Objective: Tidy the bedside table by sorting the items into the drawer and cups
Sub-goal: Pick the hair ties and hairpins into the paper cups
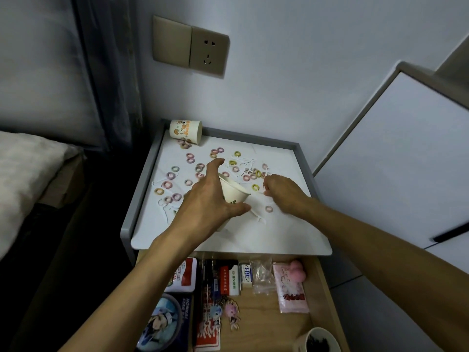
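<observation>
My left hand (210, 196) grips a white paper cup (233, 193) with a green leaf print, tilted over the middle of the bedside table top (284, 232). My right hand (283, 193) is curled to the right of the cup and pinches thin white floss picks (266, 177). Several small pastel hair ties (190, 158) and more white floss picks (258, 217) lie scattered over the white top. A second paper cup (186, 130) with orange print lies on its side at the back left corner. Below the top, the wooden drawer (322, 298) stands open.
The drawer holds a red-and-white tin (185, 274), boxes (229, 278), a clear bag (261, 275), a pink packet (291, 288), keychain figures (232, 312) and a round badge (162, 321). A dark-filled cup (318, 340) stands at its front right. A bed lies left, a wall socket (209, 52) behind.
</observation>
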Demonstrator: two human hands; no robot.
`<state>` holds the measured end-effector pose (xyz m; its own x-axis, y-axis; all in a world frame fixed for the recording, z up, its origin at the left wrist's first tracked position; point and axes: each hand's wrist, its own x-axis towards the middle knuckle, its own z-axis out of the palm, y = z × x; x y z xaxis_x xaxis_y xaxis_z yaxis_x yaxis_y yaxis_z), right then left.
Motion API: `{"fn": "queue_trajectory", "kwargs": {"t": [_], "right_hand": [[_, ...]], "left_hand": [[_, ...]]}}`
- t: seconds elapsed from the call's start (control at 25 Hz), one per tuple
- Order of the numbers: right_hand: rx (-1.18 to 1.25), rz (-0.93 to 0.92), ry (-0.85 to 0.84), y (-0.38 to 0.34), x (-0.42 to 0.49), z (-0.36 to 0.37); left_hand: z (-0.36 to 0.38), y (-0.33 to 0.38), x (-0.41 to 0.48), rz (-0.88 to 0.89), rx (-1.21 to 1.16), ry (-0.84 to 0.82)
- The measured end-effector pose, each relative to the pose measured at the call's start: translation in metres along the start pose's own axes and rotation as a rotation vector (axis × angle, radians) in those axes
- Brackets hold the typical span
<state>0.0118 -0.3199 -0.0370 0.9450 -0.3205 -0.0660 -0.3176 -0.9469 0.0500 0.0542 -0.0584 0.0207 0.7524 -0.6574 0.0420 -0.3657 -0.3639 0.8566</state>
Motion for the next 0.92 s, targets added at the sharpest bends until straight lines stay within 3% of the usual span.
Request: {"fn": "queue_trajectory", "kwargs": {"t": [0.28, 0.44, 0.68, 0.8, 0.92], "right_hand": [[0.152, -0.108, -0.095, 0.032, -0.019, -0.012], [0.238, -0.063, 0.002, 0.029, -0.021, 0.002], [0.125, -0.019, 0.001, 0.019, -0.026, 0.007], [0.338, 0.048, 0.126, 0.008, -0.026, -0.018], [0.582, -0.160, 0.141, -0.027, -0.023, -0.069]], "left_hand": [[0.001, 0.000, 0.001, -0.001, 0.003, -0.006], [0.004, 0.001, 0.001, 0.019, 0.014, -0.013], [0.006, -0.001, 0.002, -0.014, 0.028, -0.017], [0.004, -0.003, 0.003, 0.003, 0.050, -0.011], [0.003, -0.006, 0.006, 0.008, 0.068, -0.011]]}}
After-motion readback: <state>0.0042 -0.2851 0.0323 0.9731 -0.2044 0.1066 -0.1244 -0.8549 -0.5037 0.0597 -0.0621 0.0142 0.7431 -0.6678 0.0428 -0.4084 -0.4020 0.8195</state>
